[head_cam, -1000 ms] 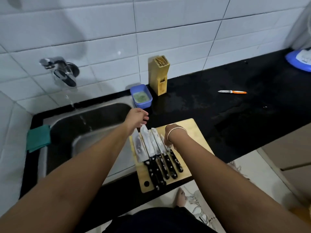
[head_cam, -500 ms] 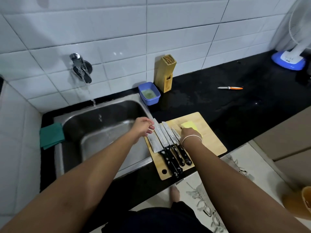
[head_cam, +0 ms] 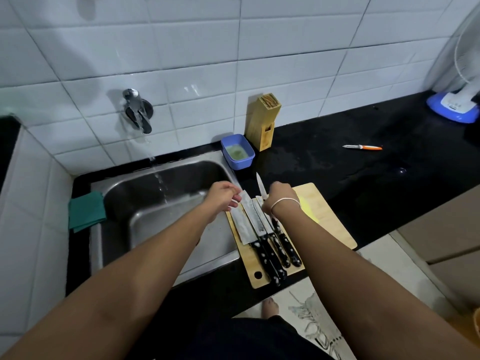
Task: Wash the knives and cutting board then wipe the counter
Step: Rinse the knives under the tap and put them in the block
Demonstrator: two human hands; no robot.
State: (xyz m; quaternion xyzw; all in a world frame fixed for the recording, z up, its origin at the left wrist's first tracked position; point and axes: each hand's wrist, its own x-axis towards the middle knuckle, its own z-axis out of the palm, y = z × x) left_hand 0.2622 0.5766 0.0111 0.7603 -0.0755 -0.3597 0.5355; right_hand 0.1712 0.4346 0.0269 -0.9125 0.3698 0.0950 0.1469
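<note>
Bamboo cutting board [head_cam: 326, 216] lies on the black table [head_cam: 389, 178] right of the sink [head_cam: 166, 203], carrying black-handled knives [head_cam: 262, 235] side by side. The right hand [head_cam: 281, 196] grips a small knife [head_cam: 260, 185], blade pointing far and up. The left hand [head_cam: 223, 196] hovers near it, fingers loosely curled, holding nothing. A wet grip could slip, nicking those nearby fingers.

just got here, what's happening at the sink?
A person stands at a steel sink with the wall tap running. The right hand grips a small knife, blade pointing up, above a bamboo cutting board where black-handled knives lie side by side. The left hand hovers at the board's sink-side edge. An orange-handled peeler lies apart on the black counter.
</note>
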